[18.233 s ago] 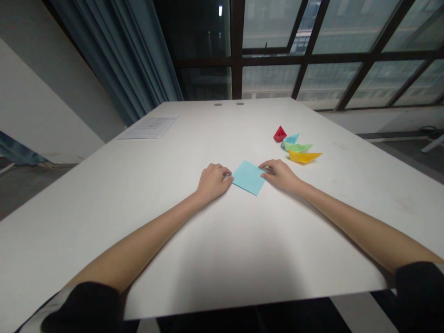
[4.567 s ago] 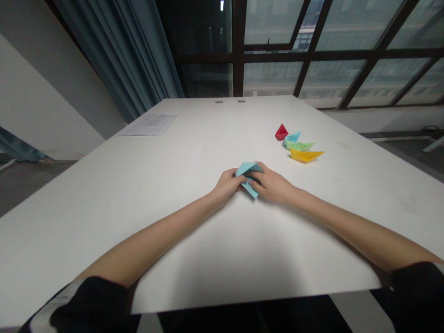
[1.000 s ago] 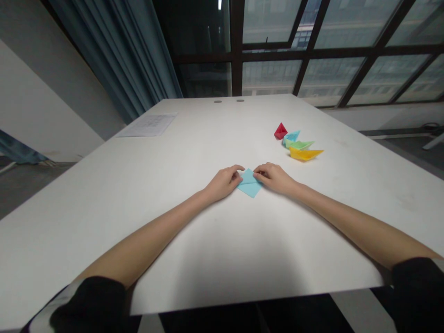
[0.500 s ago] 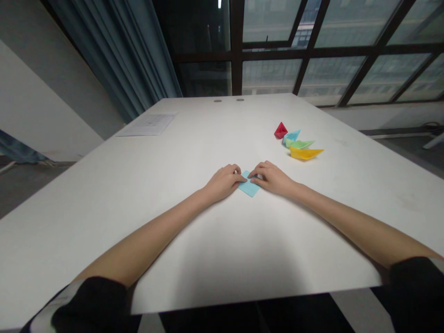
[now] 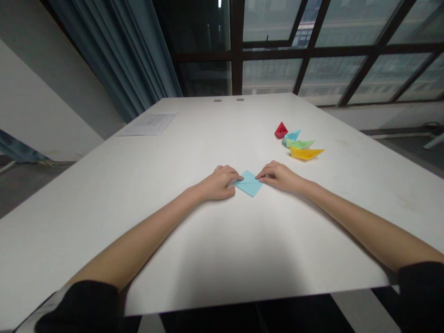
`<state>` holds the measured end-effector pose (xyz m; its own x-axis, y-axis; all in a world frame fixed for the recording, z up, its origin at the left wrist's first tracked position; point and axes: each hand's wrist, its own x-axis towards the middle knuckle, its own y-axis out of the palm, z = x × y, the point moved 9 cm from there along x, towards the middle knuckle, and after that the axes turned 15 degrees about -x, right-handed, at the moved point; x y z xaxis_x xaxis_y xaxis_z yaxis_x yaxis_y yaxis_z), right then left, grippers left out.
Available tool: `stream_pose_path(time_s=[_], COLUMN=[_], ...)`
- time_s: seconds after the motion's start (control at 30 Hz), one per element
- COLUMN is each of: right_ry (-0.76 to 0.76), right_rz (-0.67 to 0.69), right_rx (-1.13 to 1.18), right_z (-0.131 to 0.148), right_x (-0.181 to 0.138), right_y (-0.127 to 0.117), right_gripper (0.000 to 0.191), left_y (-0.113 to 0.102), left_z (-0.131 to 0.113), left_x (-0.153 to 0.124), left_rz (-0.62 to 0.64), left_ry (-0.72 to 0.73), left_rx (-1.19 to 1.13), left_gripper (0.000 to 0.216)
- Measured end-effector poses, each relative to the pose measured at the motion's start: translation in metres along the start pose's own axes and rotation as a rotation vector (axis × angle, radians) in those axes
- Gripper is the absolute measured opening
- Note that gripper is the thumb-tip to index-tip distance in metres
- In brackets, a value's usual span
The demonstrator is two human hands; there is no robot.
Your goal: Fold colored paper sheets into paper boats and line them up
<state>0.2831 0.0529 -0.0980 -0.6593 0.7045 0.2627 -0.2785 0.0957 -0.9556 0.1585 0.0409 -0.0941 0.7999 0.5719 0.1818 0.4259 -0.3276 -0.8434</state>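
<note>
A folded piece of light blue paper [image 5: 250, 186] lies on the table as a small diamond, with a crease line running across its middle. My left hand [image 5: 222, 182] rests at its left corner; the fingertips press on the paper while the thumb is spread away below, off the sheet. At the right corner, my right hand [image 5: 278, 175] has thumb and forefinger closed on the paper's edge. Part of each side corner is covered by fingers.
Folded paper boats stand right of centre: red [image 5: 280, 131], blue [image 5: 291, 137], green [image 5: 301, 144] and yellow [image 5: 305, 153]. A printed sheet [image 5: 149, 125] lies at the far left of the white table [image 5: 222, 240]. Beyond are a curtain [image 5: 121, 51] and windows.
My hands have moved apart, the left one leftward and the right one rightward, showing more of the blue paper and its crease. My left thumb has come off the paper.
</note>
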Motion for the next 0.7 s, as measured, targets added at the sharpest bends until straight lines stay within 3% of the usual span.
stream_pose_path(time_s=[0.13, 0.3, 0.53, 0.7], right_ry=[0.011, 0.074, 0.012, 0.196], right_rz=[-0.031, -0.053, -0.153, -0.281], right_rx=[0.026, 0.096, 0.113, 0.129], right_z=[-0.001, -0.003, 0.013, 0.000], right_x=[-0.002, -0.005, -0.008, -0.008], right_y=[-0.001, -0.001, -0.015, -0.027], right_gripper=[0.018, 0.020, 0.030, 0.020], left_y=[-0.003, -0.006, -0.032, -0.048], left_z=[0.000, -0.004, -0.009, -0.002], left_x=[0.000, -0.001, -0.007, -0.010], left_rz=[-0.042, -0.120, -0.416, -0.568], left_ry=[0.059, 0.129, 0.146, 0.021], left_rx=[-0.045, 0.098, 0.164, -0.052], left_gripper=[0.037, 0.022, 0.019, 0.018])
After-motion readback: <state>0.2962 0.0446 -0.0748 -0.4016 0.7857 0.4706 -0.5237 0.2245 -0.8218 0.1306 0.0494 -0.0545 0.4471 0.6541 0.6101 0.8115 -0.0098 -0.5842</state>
